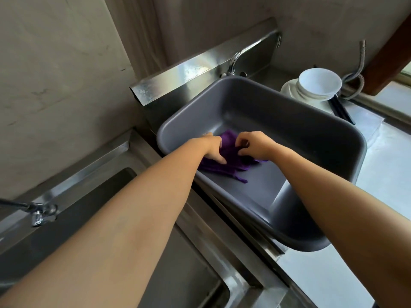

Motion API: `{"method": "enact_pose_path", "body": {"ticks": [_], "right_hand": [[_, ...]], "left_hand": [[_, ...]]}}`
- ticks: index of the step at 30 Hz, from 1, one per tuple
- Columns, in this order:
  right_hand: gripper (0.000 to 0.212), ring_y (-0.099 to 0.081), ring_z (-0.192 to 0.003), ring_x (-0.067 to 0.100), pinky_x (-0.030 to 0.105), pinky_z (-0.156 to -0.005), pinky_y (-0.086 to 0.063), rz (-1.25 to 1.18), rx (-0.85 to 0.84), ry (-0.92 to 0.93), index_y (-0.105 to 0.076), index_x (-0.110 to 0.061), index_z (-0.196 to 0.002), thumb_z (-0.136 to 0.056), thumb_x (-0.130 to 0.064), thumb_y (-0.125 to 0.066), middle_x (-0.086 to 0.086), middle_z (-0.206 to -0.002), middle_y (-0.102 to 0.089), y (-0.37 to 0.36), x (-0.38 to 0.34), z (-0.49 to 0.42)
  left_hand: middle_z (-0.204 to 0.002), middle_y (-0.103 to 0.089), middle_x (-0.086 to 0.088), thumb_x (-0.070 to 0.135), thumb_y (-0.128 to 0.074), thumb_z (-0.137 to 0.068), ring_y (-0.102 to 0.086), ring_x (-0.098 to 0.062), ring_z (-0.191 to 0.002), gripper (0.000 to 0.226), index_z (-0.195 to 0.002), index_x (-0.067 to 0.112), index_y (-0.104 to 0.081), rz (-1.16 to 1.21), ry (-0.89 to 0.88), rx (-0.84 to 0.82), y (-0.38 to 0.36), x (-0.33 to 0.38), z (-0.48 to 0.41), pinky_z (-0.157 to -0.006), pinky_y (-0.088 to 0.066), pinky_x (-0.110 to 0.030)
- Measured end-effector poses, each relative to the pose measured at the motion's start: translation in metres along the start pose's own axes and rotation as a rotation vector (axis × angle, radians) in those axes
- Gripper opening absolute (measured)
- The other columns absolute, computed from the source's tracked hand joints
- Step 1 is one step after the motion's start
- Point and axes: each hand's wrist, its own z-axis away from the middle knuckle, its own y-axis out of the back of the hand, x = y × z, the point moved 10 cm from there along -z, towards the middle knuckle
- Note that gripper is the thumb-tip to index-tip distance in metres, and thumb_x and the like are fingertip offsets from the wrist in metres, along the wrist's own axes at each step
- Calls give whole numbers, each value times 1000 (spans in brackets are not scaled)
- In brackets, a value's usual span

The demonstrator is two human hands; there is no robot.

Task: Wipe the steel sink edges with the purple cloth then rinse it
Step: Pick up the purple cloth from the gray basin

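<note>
The purple cloth [229, 165] lies crumpled on the floor of a grey plastic basin [289, 121] that sits in the right-hand steel sink. Both my hands reach into the basin. My left hand [212, 148] presses on the cloth's left part with fingers over it. My right hand [253, 144] pinches the cloth's right part with curled fingers. Part of the cloth is hidden under the hands. The steel sink edge [224, 221] runs along the basin's near side, between the two sinks.
A second steel sink [93, 205] lies to the left, with a tap [37, 211] at its rim. Another tap [233, 63] stands behind the basin. White bowls [318, 85] are stacked at the back right beside dark chopsticks [341, 108] and a metal hose [355, 74].
</note>
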Motion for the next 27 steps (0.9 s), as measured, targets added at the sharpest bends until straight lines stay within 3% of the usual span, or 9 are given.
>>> {"method": "enact_pose_path", "body": {"ticks": [3,5,9,13,17,21,24,27], "right_hand": [[31,-54,-93,22,26,-80,-41,5,-55,0,-60,-11,-112,-82,-16,-67,7,-106,-59,0,0,2],[34,-54,-106,28,30,-88,-41,76,-91,-4,-58,-12,-119,-87,-20,-61,12,-117,-57,-2,0,5],[37,-43,-119,37,40,-101,-38,229,-123,-19,-54,-14,-126,-93,-30,-48,17,-125,-48,9,1,7],[32,-54,-107,31,34,-89,-41,199,-93,8,-56,-9,-119,-92,-26,-50,15,-119,-57,49,-18,11],[26,-54,-90,19,29,-81,-40,173,-68,63,-64,-10,-111,-90,-22,-56,9,-108,-65,94,-49,19],[24,-58,-88,19,30,-83,-44,95,-77,127,-67,-13,-109,-86,-18,-62,6,-100,-67,131,-91,30],[24,-58,-87,18,29,-83,-43,111,-66,177,-67,-12,-108,-85,-17,-64,4,-97,-66,147,-125,36],[22,-57,-85,17,28,-79,-42,129,-52,214,-68,-12,-105,-84,-17,-65,0,-91,-64,155,-157,41]], "left_hand": [[-130,-44,-12,34,-69,-80,-47,-26,-109,50,-123,14,-53,6,-28,33,4,3,-2,-86,-42,-31],[-124,-47,-11,28,-67,-79,-44,-22,-95,36,-110,15,-55,32,-51,59,10,8,-2,-77,-41,-30],[-115,-53,-9,22,-64,-79,-46,-22,-90,27,-100,16,-49,110,-92,133,31,11,4,-73,-37,-28],[-99,-54,-5,19,-58,-83,-50,-21,-80,22,-102,15,-47,142,-128,189,63,13,24,-56,-36,-26],[-113,-62,-6,27,-66,-82,-57,-22,-99,36,-115,14,-58,190,-178,307,105,8,53,-80,-43,-27],[-104,-66,-3,30,-69,-81,-57,-15,-88,35,-111,13,-66,317,-186,358,138,-8,96,-69,-43,-19],[-105,-67,-4,31,-69,-81,-59,-19,-93,34,-109,11,-68,322,-170,414,155,-20,127,-78,-44,-26],[-100,-65,-4,29,-70,-81,-58,-18,-91,29,-104,11,-67,308,-135,463,167,-34,155,-78,-41,-25]]}}
